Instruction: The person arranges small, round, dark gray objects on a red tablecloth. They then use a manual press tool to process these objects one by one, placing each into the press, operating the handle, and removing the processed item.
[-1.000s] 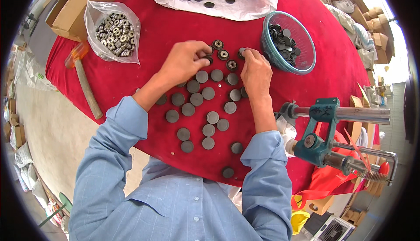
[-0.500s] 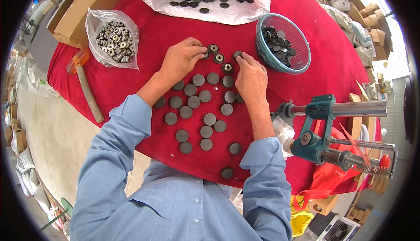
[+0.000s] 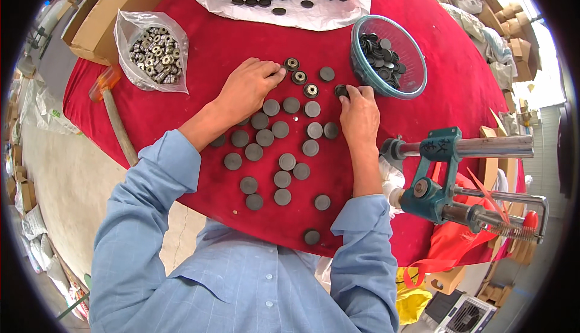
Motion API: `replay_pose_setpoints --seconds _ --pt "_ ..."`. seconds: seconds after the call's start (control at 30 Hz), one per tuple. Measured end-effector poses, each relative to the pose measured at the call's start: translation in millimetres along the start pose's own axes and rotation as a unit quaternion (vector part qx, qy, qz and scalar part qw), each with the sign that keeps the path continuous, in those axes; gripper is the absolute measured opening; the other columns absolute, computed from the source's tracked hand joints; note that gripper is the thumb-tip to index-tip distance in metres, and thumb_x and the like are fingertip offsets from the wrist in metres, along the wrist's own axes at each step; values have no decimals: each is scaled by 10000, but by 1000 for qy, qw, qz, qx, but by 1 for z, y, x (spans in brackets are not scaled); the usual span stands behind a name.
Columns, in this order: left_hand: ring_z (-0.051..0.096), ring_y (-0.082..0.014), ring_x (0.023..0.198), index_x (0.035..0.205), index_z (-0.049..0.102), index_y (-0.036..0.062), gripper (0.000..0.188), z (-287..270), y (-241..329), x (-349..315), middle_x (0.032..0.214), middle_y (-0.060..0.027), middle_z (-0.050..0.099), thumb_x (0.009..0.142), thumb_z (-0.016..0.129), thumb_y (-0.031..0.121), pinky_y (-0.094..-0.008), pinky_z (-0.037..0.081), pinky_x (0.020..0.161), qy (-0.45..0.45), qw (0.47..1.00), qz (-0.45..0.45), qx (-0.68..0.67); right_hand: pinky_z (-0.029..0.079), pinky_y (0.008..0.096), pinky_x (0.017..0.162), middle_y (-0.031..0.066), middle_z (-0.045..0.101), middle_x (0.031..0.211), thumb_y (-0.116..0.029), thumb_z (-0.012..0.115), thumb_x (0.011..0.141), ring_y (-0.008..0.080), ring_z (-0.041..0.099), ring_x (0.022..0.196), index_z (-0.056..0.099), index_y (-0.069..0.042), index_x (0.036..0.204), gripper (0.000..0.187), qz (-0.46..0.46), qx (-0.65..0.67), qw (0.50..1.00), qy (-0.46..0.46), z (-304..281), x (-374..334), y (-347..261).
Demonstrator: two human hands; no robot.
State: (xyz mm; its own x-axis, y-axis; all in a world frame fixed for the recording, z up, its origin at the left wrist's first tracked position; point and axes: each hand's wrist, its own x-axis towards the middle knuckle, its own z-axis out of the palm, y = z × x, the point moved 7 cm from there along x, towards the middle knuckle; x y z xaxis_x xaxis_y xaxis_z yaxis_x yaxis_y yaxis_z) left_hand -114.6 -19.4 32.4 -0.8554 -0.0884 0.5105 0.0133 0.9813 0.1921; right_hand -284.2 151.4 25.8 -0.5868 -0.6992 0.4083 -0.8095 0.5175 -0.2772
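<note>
My left hand (image 3: 251,85) is closed in a pinch at the upper middle of the red cloth. Its fingertips are beside a short row of small metal bearings, each seated in a dark round cap: the top one (image 3: 292,64), a middle one (image 3: 299,77) and a lower one (image 3: 310,90). Whatever lies between those fingertips is hidden. To the right, my right hand (image 3: 360,115) grips a black round cap (image 3: 341,90) by its edge, at the cloth. A single dark cap (image 3: 327,74) rests flat between the hands. Several more dark caps (image 3: 280,129) lie scattered below.
A clear bag of metal bearings (image 3: 158,55) and a hammer (image 3: 118,118) are at left. Black caps fill a white sack (image 3: 338,16) at the back and a clear bowl (image 3: 417,70) at right. A green hand press (image 3: 426,191) stands on the right.
My right hand has left one dark cap lying on the cloth and moved right and down to another. The left hand has shifted slightly left.
</note>
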Motion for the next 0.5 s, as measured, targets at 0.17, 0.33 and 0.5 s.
replay_pose_setpoints --seconds 0.17,0.33,0.5 --pt "655 -345 1097 1280 679 -11 409 3 -3 -6 1261 -147 663 875 631 -39 -441 542 956 -28 999 -19 -10 586 453 793 152 685 1043 -107 795 879 335 723 857 692 -22 1105 262 71 120 988 -60 4 7 4" --pt "653 -351 1144 1293 671 -10 421 3 2 -5 1269 -143 660 876 620 -46 -435 556 979 -23 1000 -11 13 581 453 787 146 700 999 -144 815 864 335 725 865 703 -24 1106 293 86 153 984 -42 0 8 -1" --pt "673 -340 1126 1272 696 15 379 2 -1 -6 1256 -134 673 900 646 -34 -436 570 955 -32 999 -27 -17 576 477 805 155 703 1035 -180 803 876 365 720 897 733 -48 1150 312 59 131 989 -41 6 11 -10"
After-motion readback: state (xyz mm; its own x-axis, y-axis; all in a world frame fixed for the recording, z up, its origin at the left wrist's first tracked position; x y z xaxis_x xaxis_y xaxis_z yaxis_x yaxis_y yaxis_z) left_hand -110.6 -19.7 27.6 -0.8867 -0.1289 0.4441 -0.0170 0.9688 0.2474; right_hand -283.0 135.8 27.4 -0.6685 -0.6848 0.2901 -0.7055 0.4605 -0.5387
